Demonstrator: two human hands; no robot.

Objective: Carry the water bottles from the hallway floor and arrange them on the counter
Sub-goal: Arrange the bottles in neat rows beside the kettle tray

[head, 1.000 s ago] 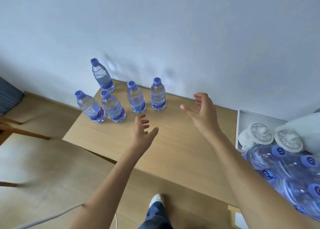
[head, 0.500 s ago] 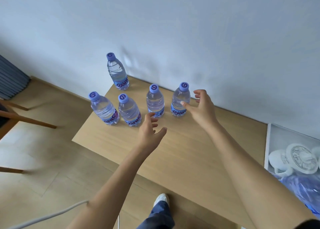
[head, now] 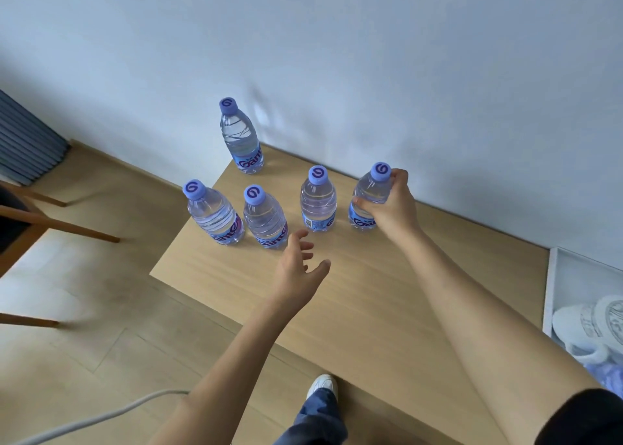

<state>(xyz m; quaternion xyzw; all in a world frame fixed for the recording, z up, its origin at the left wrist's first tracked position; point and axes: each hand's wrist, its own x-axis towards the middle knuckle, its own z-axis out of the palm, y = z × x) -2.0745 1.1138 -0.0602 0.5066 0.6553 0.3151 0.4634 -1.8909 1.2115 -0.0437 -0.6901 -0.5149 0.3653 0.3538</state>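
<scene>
Several clear water bottles with purple caps stand upright on the wooden counter point(head: 387, 293). My right hand point(head: 391, 205) grips the rightmost bottle point(head: 365, 195) around its middle, thumb in front, fingers behind near the neck. To its left stands another bottle point(head: 318, 201), then two more point(head: 264, 218) point(head: 214, 213) near the counter's left corner. A taller-looking bottle point(head: 240, 137) stands alone at the back by the wall. My left hand point(head: 298, 271) hovers with fingers spread just in front of the middle bottles, holding nothing.
A white tray point(head: 553, 282) at the right edge holds white round objects point(head: 593, 323). A wooden chair's legs point(head: 57, 223) stand on the floor at the left. A grey cable point(head: 84, 421) lies on the floor. The white wall runs right behind the counter.
My right hand has reached forward and closed around the rightmost bottle. My left hand has drifted slightly toward the middle bottles. The view has shifted left, leaving the tray mostly out of frame.
</scene>
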